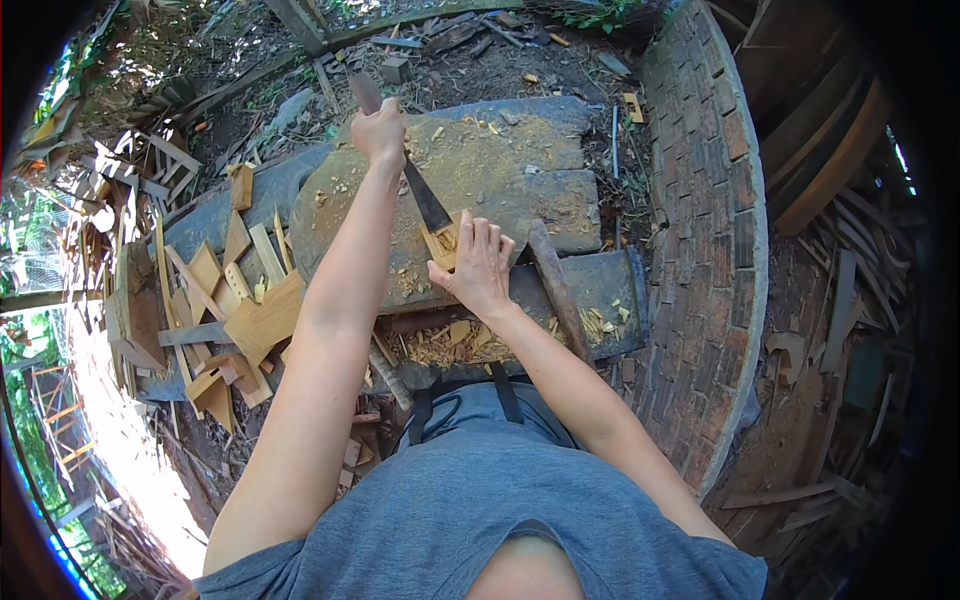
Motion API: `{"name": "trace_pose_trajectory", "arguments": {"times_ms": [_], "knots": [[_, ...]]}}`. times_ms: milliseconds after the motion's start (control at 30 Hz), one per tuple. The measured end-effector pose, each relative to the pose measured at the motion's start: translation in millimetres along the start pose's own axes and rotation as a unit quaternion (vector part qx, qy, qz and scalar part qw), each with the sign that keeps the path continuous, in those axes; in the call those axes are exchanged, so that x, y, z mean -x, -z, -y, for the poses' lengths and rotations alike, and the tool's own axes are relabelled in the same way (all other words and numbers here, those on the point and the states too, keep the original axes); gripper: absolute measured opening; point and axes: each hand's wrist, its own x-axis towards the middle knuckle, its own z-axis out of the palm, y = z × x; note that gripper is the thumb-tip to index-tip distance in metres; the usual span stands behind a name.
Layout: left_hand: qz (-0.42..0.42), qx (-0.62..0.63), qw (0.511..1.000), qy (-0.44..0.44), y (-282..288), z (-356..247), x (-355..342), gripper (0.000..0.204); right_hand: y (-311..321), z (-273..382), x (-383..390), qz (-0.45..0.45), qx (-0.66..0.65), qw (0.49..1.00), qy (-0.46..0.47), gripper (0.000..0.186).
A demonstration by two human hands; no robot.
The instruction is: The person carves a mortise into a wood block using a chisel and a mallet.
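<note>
My left hand (378, 135) is closed on the brown wooden handle (365, 92) of a long dark blade tool (427, 200), which slants down toward me. Its broad lower end meets a small yellowish wood block (441, 247) with a cut-out in its top. My right hand (482, 268) grips this block with fingers bent over it, against a thick weathered work slab (480, 160) strewn with sawdust and chips. Just right of my right hand, a long worn wooden bar (555, 282) leans across the slab's near edge.
Offcuts and boards (262, 315) are piled at the left. Wood shavings (470, 338) lie in a gap below the work. A low brick wall (705, 250) runs along the right, with curved timber pieces (840, 160) beyond. Dirt and debris lie behind the slab.
</note>
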Motion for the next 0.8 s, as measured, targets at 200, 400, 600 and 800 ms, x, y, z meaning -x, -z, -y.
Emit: {"name": "trace_pose_trajectory", "arguments": {"times_ms": [200,400,600,800], "knots": [[0.008,0.128,0.992,-0.011,28,-2,6,0.019,3,-1,1,0.012,-0.026,1.0,0.004,0.096],[-0.037,0.312,0.949,-0.01,106,-46,26,0.02,19,-13,-15,0.102,-0.09,0.99,0.023,0.101],[0.033,0.32,0.947,-0.025,114,-76,49,0.022,19,-22,-29,0.1,-0.157,0.977,0.098,0.096],[0.129,0.282,0.948,-0.079,77,-79,74,0.018,18,-26,-27,0.116,-0.226,0.963,0.086,0.095]]}}
